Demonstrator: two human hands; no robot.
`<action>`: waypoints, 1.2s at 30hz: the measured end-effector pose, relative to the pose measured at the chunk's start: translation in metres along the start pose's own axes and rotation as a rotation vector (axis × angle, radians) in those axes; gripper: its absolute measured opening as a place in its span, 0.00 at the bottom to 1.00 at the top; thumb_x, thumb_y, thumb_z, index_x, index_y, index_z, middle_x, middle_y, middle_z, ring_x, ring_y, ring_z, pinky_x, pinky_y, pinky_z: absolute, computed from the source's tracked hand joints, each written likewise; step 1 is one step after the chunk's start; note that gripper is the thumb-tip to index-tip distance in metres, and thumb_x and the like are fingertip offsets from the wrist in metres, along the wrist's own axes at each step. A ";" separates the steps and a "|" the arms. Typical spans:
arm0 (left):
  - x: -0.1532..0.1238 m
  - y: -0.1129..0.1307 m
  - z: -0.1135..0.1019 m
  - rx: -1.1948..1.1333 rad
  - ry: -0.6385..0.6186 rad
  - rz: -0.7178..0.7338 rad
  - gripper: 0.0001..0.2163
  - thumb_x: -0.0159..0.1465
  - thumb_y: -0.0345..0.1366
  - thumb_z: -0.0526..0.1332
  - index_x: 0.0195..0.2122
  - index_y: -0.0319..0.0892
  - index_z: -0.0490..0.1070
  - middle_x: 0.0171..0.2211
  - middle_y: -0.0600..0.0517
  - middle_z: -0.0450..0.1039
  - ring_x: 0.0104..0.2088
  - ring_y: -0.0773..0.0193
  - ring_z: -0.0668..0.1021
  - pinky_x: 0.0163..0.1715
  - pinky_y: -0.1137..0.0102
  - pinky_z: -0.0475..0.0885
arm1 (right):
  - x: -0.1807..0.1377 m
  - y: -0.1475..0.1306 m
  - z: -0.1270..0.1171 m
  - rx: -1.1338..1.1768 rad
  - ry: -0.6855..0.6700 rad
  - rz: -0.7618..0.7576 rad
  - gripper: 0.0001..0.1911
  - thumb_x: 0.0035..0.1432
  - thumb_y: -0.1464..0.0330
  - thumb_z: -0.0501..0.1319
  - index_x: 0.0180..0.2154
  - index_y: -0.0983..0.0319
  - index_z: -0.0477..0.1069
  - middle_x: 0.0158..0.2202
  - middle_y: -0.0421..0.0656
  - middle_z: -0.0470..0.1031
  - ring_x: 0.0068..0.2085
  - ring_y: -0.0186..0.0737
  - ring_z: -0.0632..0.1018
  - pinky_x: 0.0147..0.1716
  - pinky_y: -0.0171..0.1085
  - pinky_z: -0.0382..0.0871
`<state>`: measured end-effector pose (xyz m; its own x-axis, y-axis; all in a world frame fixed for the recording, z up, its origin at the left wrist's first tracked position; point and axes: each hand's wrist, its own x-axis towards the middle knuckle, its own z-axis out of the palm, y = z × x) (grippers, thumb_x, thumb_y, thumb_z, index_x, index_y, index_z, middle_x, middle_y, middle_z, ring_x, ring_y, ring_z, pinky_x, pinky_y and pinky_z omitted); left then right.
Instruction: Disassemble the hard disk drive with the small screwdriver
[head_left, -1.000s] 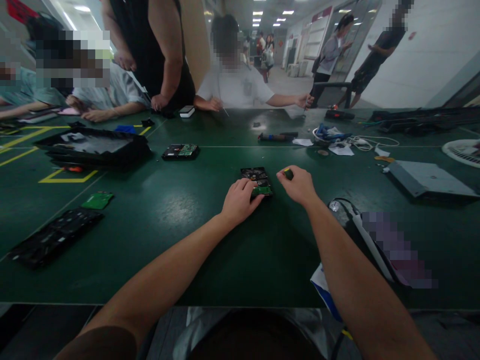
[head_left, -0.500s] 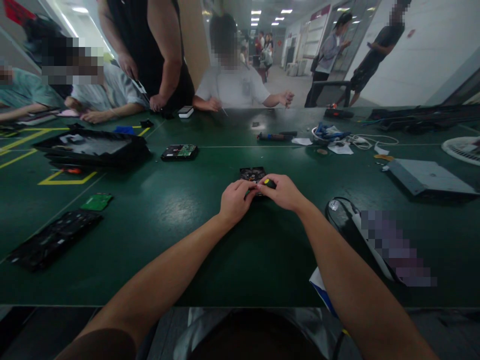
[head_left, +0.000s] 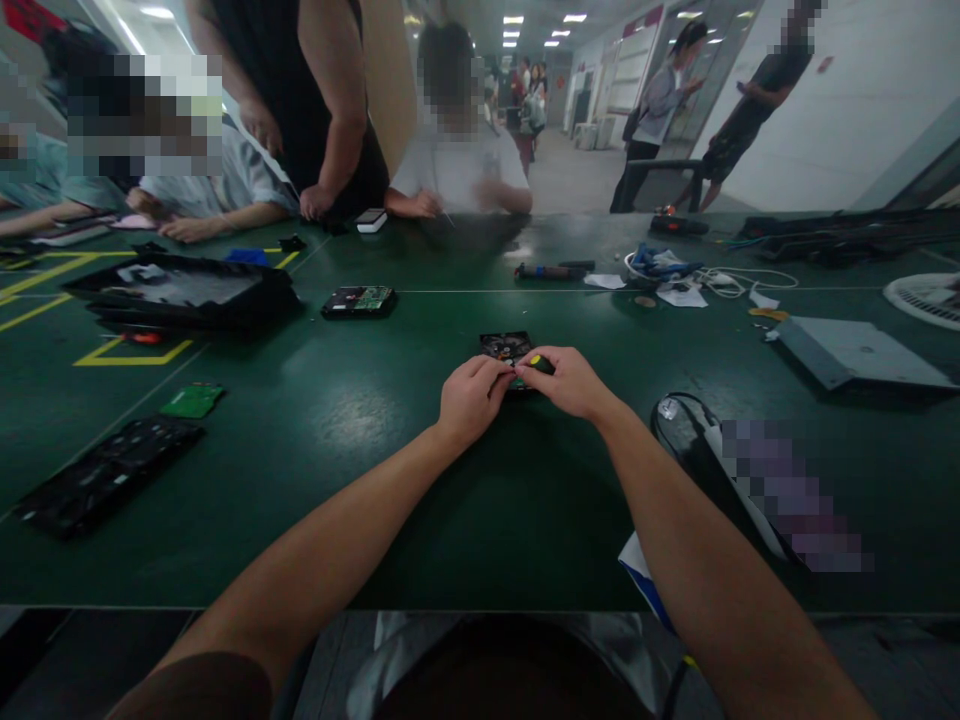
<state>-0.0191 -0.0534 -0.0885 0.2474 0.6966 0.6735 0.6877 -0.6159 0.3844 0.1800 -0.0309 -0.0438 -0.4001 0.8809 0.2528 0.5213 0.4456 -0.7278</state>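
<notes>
A small hard drive (head_left: 504, 343), black with a bit of green circuit board, lies on the green table in front of me. My right hand (head_left: 568, 382) is closed round a screwdriver (head_left: 540, 364) with a dark handle and yellow end, held low and slanted over the drive. Beside it, my left hand (head_left: 472, 397) has its fingers pinched together over the drive, close to the right fingertips. What those left fingers pinch is hidden, as is the screwdriver's tip.
Another drive (head_left: 358, 301) and a black tray (head_left: 180, 295) stand at left, with a green circuit board (head_left: 193, 400) and black panel (head_left: 112, 475) nearer. To the right are a power strip (head_left: 746, 490), a grey metal case (head_left: 862, 355) and tangled cables (head_left: 667, 268). People sit opposite.
My hands stay over the drive, with hardly any movement. Across the table, the seated person's outstretched arm has drawn in toward the body, blurred.
</notes>
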 end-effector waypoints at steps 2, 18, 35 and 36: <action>0.000 -0.002 0.002 -0.009 0.030 0.027 0.06 0.73 0.37 0.60 0.43 0.43 0.76 0.41 0.47 0.80 0.44 0.59 0.80 0.47 0.63 0.75 | 0.000 0.002 0.001 -0.003 0.004 -0.004 0.12 0.63 0.60 0.63 0.39 0.60 0.81 0.38 0.44 0.83 0.37 0.41 0.79 0.39 0.39 0.69; 0.001 -0.007 0.003 0.023 -0.054 0.017 0.07 0.73 0.35 0.58 0.45 0.43 0.75 0.43 0.46 0.78 0.44 0.57 0.78 0.46 0.63 0.74 | 0.000 0.010 0.005 -0.042 -0.009 -0.034 0.09 0.60 0.65 0.65 0.40 0.59 0.82 0.39 0.41 0.84 0.40 0.42 0.81 0.41 0.40 0.70; 0.010 -0.042 0.000 0.068 0.073 -0.134 0.07 0.73 0.35 0.57 0.43 0.44 0.75 0.42 0.47 0.78 0.44 0.58 0.78 0.46 0.64 0.74 | 0.001 0.010 0.005 -0.150 0.055 -0.005 0.11 0.59 0.65 0.64 0.41 0.58 0.83 0.42 0.44 0.85 0.42 0.45 0.82 0.44 0.42 0.71; 0.011 -0.048 -0.001 0.064 0.090 -0.167 0.06 0.73 0.34 0.58 0.42 0.44 0.75 0.42 0.47 0.78 0.43 0.58 0.78 0.45 0.64 0.74 | 0.001 0.010 0.005 -0.170 0.063 -0.001 0.11 0.60 0.65 0.64 0.41 0.59 0.83 0.42 0.45 0.85 0.43 0.46 0.82 0.44 0.43 0.71</action>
<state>-0.0504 -0.0165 -0.0991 0.0663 0.7497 0.6584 0.7569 -0.4678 0.4564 0.1813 -0.0260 -0.0541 -0.3549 0.8865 0.2968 0.6430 0.4619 -0.6108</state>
